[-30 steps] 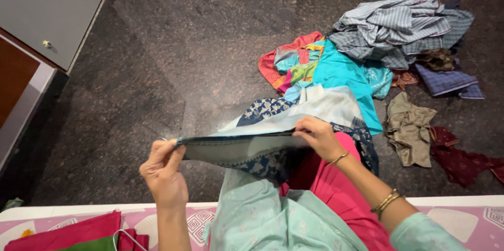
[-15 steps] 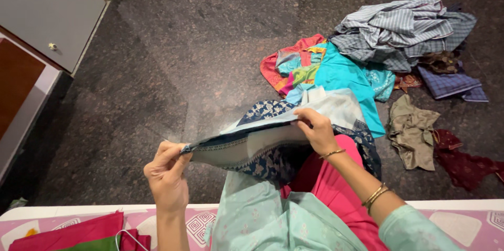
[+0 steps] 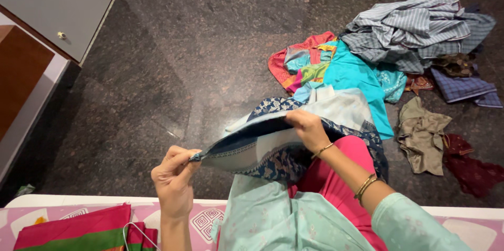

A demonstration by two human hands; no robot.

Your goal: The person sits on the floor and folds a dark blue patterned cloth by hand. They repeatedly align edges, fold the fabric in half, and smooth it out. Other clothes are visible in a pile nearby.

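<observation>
Grip: my left hand (image 3: pixel 173 180) and right hand (image 3: pixel 308 127) both pinch the blue patterned garment (image 3: pixel 273 148) at frame centre, stretched flat between them, edges aligned; clothes pile (image 3: pixel 388 62) upper right.

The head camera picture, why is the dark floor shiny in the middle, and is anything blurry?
In the head view, the polished dark speckled stone floor mirrors a soft pale glare from room light at its centre. The left hand and right hand pinching the blue-and-cream patterned cloth look sharp, with no motion blur. The wide lens bends the edges, so the grey cupboard door leans.
</observation>
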